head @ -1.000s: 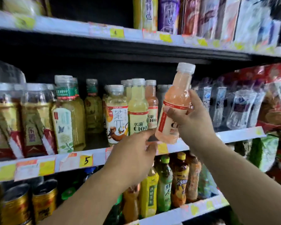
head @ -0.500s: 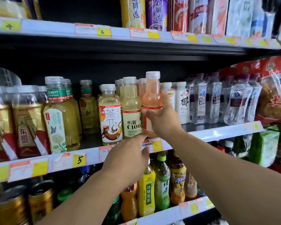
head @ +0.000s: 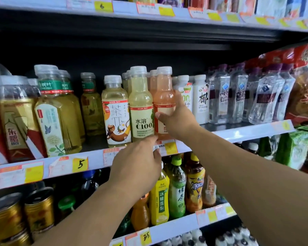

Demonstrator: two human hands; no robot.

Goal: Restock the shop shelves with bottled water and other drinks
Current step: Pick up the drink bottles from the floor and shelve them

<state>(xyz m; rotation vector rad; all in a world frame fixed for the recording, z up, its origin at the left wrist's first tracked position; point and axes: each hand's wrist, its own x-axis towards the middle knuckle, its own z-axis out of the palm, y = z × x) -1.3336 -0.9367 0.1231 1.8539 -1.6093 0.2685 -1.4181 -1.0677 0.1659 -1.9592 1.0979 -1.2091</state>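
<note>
The pink drink bottle [head: 163,96] stands upright at the front edge of the middle shelf [head: 247,133], touching the pale yellow C100 bottle [head: 141,105] on its left and heading a row of like pink bottles behind it. The right hand [head: 178,116] grips it about the label, thumb across the front, fingers curled round the far side. Whether its base sits fully on the shelf cannot be told; the hands hide it.

The left hand [head: 137,166] holds nothing; its fingers are loosely curled, the tips at the shelf's front rail by the yellow price tags [head: 170,148].

Judgement: the placing step is in hand and near its end. The next move calls for seating the bottle flat, label forward, then releasing without knocking the C100 bottle or the white coconut-drink bottles [head: 201,100] to the right.
</note>
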